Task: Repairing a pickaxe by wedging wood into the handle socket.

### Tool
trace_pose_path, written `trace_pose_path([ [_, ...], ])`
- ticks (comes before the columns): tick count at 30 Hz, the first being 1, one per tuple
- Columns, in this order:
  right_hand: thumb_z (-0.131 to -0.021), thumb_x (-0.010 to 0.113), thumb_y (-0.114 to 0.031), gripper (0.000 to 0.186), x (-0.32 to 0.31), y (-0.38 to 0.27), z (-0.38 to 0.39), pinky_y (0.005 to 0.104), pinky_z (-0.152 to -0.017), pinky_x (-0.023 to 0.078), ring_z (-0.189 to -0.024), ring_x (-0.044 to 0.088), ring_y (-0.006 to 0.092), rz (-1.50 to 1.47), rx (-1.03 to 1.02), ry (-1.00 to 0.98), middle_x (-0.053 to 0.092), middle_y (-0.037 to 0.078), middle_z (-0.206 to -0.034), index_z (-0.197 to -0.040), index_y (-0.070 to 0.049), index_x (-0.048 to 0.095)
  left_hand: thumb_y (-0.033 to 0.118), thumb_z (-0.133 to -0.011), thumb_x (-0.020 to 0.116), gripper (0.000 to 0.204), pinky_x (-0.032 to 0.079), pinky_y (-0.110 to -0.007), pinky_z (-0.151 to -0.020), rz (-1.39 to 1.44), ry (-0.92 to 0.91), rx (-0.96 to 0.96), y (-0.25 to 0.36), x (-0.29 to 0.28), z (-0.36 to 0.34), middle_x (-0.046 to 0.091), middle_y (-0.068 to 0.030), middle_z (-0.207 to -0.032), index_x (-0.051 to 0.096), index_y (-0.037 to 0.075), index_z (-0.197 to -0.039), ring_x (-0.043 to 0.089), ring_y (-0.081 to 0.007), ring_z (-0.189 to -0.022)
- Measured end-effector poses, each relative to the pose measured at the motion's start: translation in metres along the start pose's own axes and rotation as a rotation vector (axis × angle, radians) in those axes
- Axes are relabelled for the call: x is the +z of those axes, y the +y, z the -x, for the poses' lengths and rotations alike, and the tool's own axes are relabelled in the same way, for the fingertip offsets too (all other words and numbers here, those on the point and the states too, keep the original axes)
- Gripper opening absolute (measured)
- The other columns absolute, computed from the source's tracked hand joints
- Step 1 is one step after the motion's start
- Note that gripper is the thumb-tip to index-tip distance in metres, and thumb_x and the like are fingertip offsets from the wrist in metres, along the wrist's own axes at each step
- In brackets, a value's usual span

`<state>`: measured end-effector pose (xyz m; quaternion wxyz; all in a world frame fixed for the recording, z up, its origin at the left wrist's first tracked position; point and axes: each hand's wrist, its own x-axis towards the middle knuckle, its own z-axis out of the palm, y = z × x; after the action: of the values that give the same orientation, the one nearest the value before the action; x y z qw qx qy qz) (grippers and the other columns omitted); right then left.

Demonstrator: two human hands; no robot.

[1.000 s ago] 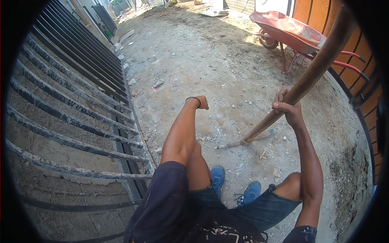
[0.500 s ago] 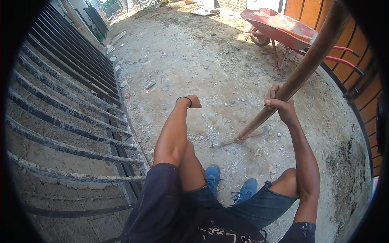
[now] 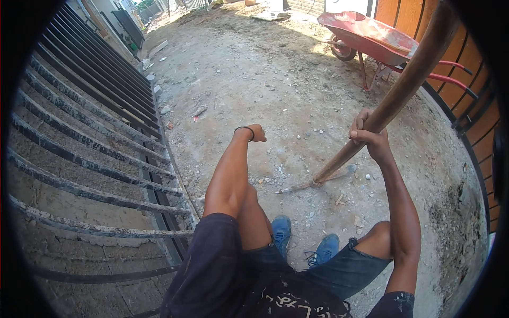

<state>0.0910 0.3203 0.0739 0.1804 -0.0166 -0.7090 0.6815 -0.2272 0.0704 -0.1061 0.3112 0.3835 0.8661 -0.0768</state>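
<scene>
A pickaxe (image 3: 407, 72) with a long wooden handle leans with its metal head on the ground in front of my feet. One end of the head narrows to a point on the left, and the other widens into a flat blade on the right. My right hand (image 3: 369, 134) is wrapped round the handle about midway up. The handle runs up past the top right of the view. My left hand (image 3: 257, 133), below a dark wristband, hangs bent down in front of my left knee. Its fingers are mostly hidden, and nothing shows in it.
A red wheelbarrow (image 3: 366, 34) stands at the far right beside an orange-brown panelled gate (image 3: 455, 74). Dark metal bars (image 3: 101, 135) line the left side. Small stones and wood scraps (image 3: 340, 200) lie about the rough ground near my blue shoes (image 3: 324, 250).
The whole view has shifted very slightly. My right hand keeps the same hold on the pickaxe, and its head rests in the same spot.
</scene>
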Motion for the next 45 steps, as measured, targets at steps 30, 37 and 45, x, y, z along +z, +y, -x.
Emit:
trace_pose_path([
  [30,-0.066,0.074,-0.012,0.027,0.005,-0.004,-0.001,0.0254,-0.059,0.04,-0.06,0.05,0.0114,-0.027,-0.015,-0.012,0.051,0.002,-0.066,-0.074,-0.009,0.048,0.039,-0.084,0.061,0.049,0.049,-0.042,-0.092,-0.024,0.025,0.001,-0.01,0.004,-0.006,0.064,-0.0182,-0.12,0.066,0.0,-0.114,0.062,-0.0325,-0.11],
  [37,-0.066,0.074,-0.013,0.027,0.005,-0.005,0.0,0.0257,-0.06,0.04,-0.06,0.051,0.0116,-0.018,-0.022,-0.004,0.051,0.002,-0.066,-0.073,-0.009,0.048,0.039,-0.085,0.06,0.049,0.048,-0.042,-0.094,-0.047,0.022,0.024,-0.008,0.004,-0.006,0.063,-0.0185,-0.122,0.066,0.001,-0.115,0.061,-0.0325,-0.113],
  [45,-0.065,0.074,-0.014,0.027,0.002,-0.002,0.0,0.0258,-0.06,0.04,-0.059,0.05,0.0117,-0.007,-0.016,0.009,0.05,0.002,-0.065,-0.073,-0.009,0.048,0.038,-0.084,0.062,0.05,0.048,-0.042,-0.095,0.026,0.023,-0.013,0.001,0.002,0.0,0.063,-0.0186,-0.123,0.065,0.001,-0.117,0.06,-0.0327,-0.114],
])
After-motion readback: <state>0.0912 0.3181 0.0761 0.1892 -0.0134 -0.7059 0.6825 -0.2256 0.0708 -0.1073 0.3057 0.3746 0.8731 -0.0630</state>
